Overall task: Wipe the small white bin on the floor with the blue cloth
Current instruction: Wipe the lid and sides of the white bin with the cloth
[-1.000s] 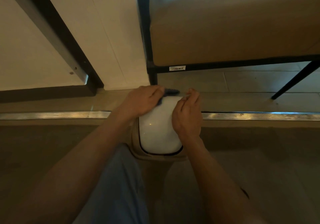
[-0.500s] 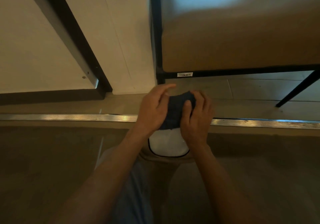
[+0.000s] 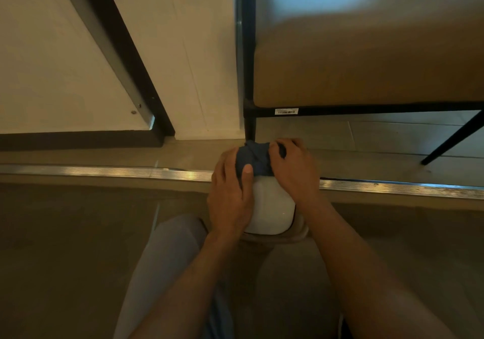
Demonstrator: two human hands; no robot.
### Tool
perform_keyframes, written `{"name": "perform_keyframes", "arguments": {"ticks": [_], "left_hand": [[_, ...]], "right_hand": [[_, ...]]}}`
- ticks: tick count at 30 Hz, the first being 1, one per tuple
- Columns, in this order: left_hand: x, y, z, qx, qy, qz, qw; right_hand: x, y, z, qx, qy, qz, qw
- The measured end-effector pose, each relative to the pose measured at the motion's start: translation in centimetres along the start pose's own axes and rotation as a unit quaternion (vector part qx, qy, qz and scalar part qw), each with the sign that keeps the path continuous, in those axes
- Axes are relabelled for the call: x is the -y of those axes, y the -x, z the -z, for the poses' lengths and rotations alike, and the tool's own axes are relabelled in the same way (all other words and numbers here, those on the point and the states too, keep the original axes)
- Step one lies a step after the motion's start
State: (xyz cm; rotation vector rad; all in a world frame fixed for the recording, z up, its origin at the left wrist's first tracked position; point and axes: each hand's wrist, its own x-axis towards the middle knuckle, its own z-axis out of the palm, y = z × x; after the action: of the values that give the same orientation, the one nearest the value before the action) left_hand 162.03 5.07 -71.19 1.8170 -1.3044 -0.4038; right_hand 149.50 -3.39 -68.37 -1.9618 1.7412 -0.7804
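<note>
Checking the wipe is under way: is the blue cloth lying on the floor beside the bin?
No, the blue cloth sits bunched on the white bin, between the left hand and right hand.

Head view, steeply down, close.

2 bare forearms (image 3: 366, 273), no sleeves; pale grey-blue trouser leg (image 3: 162, 268) below.
</note>
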Motion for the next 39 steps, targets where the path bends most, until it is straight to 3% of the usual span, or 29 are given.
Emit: {"name": "perform_keyframes", "arguments": {"ticks": [7,9,14,18,20,24,27,33,39], "left_hand": [[-0.7,0.1,0.1,-0.016,-0.064,0.001,0.998],[-0.5,0.2,0.1,-0.016,-0.066,0.0,0.998],[-0.1,0.0,-0.3,-0.01,-0.053,0.02,0.998],[-0.4,0.0,-0.2,-0.011,-0.05,0.0,0.999],[-0.6,-0.1,-0.2,-0.009,-0.049,0.001,0.999],[-0.6,-0.3,-0.3,-0.014,-0.068,0.006,0.998],[-0.6,-0.2,-0.4,-0.016,-0.076,0.011,0.997],[-0.2,-0.3,-0.5,-0.016,-0.075,0.008,0.997],[-0.3,-0.1,-0.4,-0.023,-0.056,-0.001,0.998]], "right_hand": [[-0.1,-3.6,0.4,0.144,-0.074,-0.1,0.982],[-0.3,-3.3,0.2,0.119,-0.088,-0.089,0.985],[-2.2,1.6,0.6,0.041,-0.199,0.042,0.978],[-2.0,3.2,0.5,-0.039,-0.136,-0.013,0.99],[-0.9,1.7,0.5,-0.043,-0.087,-0.068,0.993],[0.3,-2.1,1.0,0.097,0.079,-0.139,0.982],[0.4,-3.3,0.5,0.136,0.083,-0.121,0.98],[-1.4,-0.6,0.3,0.034,-0.135,-0.021,0.99],[-0.8,6.0,0.6,-0.085,-0.222,-0.119,0.964]]}}
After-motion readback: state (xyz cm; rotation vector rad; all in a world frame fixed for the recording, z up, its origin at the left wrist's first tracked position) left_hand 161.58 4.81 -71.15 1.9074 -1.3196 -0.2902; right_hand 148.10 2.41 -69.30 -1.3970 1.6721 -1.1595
